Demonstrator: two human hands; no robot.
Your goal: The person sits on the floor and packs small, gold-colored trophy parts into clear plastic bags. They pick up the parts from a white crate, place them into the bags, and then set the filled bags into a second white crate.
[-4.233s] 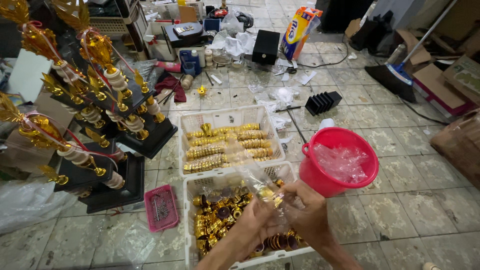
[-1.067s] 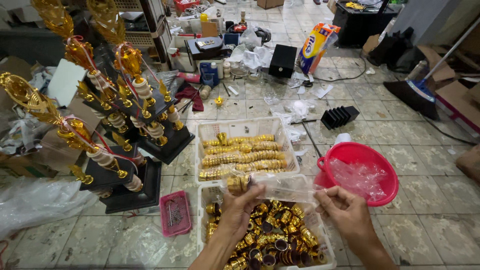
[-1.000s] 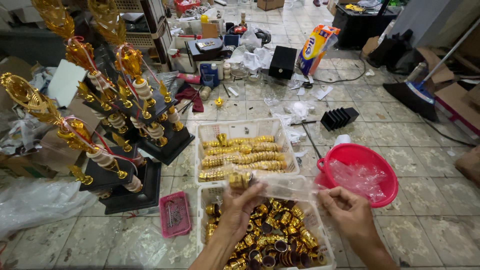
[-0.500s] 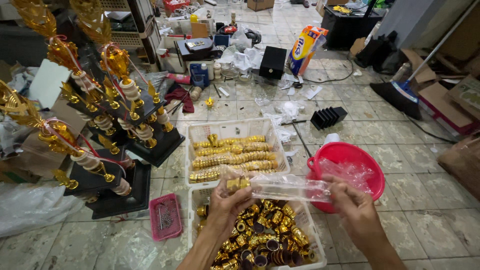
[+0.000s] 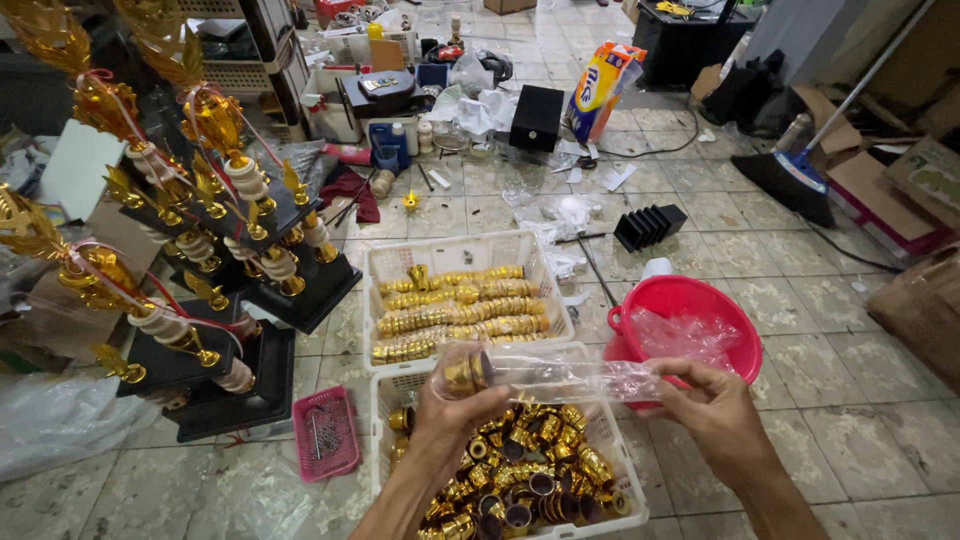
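My left hand [image 5: 462, 400] is pinching one end of a clear plastic sleeve [image 5: 560, 378], right where a gold cap [image 5: 466, 372] sits inside it. My right hand [image 5: 712, 412] grips the other end of the sleeve at about 3 o'clock from the left, so it's stretched out flat between them. Directly under my hands, at 6 o'clock, is a white basket [image 5: 628, 492] full of loose gold caps. Just past it at 12 o'clock, another white basket [image 5: 556, 300] holds gold pieces stacked in neat rows. At 2 o'clock there's a red plastic tub [image 5: 690, 298] with crumpled clear plastic in it. A small pink basket [image 5: 324, 432] lies on the tile floor [image 5: 880, 420] at 9 o'clock, and gold trophies on black bases [image 5: 240, 290] crowd around 10 o'clock.
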